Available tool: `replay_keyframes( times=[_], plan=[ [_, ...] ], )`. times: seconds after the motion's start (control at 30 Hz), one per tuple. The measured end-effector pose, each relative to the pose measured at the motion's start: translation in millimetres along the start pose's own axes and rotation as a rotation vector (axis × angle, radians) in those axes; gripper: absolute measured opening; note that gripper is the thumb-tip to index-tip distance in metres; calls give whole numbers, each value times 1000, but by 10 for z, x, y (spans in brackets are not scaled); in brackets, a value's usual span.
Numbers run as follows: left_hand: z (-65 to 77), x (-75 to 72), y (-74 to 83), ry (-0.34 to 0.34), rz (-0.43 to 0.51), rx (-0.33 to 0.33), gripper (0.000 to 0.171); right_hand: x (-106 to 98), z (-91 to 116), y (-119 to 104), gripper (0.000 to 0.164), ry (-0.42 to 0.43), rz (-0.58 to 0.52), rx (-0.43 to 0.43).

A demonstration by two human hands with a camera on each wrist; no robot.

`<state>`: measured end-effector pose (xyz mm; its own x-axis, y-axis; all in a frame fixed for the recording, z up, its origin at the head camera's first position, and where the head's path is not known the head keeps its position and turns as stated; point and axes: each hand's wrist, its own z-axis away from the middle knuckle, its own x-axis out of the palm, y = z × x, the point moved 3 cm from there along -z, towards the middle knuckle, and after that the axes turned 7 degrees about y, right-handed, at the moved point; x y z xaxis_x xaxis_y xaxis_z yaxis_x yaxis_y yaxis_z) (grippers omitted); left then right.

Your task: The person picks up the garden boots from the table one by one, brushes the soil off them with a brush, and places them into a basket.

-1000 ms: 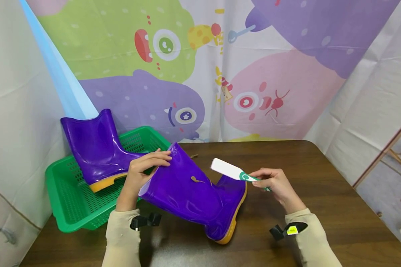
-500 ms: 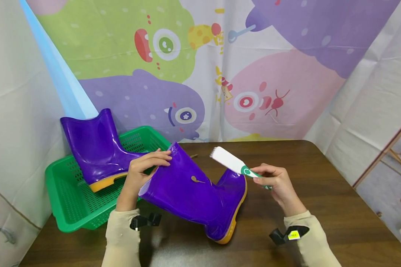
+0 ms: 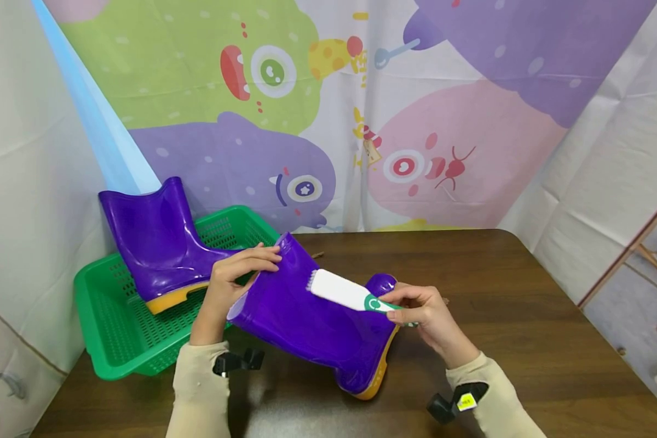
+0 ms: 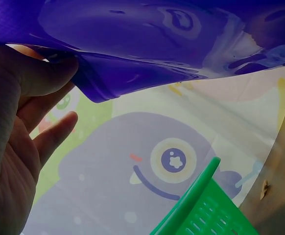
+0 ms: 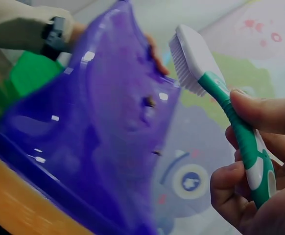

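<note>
A purple rain boot (image 3: 301,328) with a yellow sole lies tilted over the table, its opening toward the left. My left hand (image 3: 235,280) grips the rim of that opening; in the left wrist view the thumb (image 4: 49,73) pinches the purple edge. A white scrubbing brush (image 3: 339,290) with a green and white handle (image 5: 250,147) is held in my right hand (image 3: 424,316), between thumb and curled fingers. Its bristles (image 5: 181,63) point toward the boot's shaft and overlap it in the head view. Brown smudges (image 5: 150,101) show on the shaft in the right wrist view.
A second purple boot (image 3: 159,237) stands in a green perforated basket (image 3: 106,365) on the left. Small brown bits (image 3: 317,255) lie on the wooden table (image 3: 536,316) behind the held boot. A cartoon-printed cloth (image 3: 356,91) hangs at the back.
The brush first rose slightly, then my right hand carried it left and down over the boot's shaft. My left hand and the boot have stayed in place.
</note>
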<state>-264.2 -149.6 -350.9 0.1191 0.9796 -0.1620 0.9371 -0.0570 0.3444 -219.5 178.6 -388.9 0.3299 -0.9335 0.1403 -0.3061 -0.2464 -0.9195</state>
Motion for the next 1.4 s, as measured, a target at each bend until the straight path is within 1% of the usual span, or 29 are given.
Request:
replay_keyframes(
  times=[0.1,0.2,0.33,0.53,0.7,0.8,1.07,1.4],
  plan=[
    [5,-3,0,1,2,-5,25,83,20,87,44,-10,38,58],
    [8,-7,-3,0,2,-8,25,145,28,169,40,-32,57,104],
    [9,-16,-7,-1,-4,-2,26,168,22,257,37,-36,84,162],
    [19,-36,-13,-3,-12,7,32,77,3,335,40,27,125,238],
    [25,-43,-16,-9,-13,3,33,-46,-22,354,37,92,164,302],
    [20,-39,-16,-11,-17,3,32,-112,-39,350,36,116,167,317],
    [12,-32,-7,-11,-17,3,31,-250,-50,306,36,160,190,322],
    [9,-34,4,-7,-15,3,28,-386,-62,263,36,179,180,355]
  ],
)
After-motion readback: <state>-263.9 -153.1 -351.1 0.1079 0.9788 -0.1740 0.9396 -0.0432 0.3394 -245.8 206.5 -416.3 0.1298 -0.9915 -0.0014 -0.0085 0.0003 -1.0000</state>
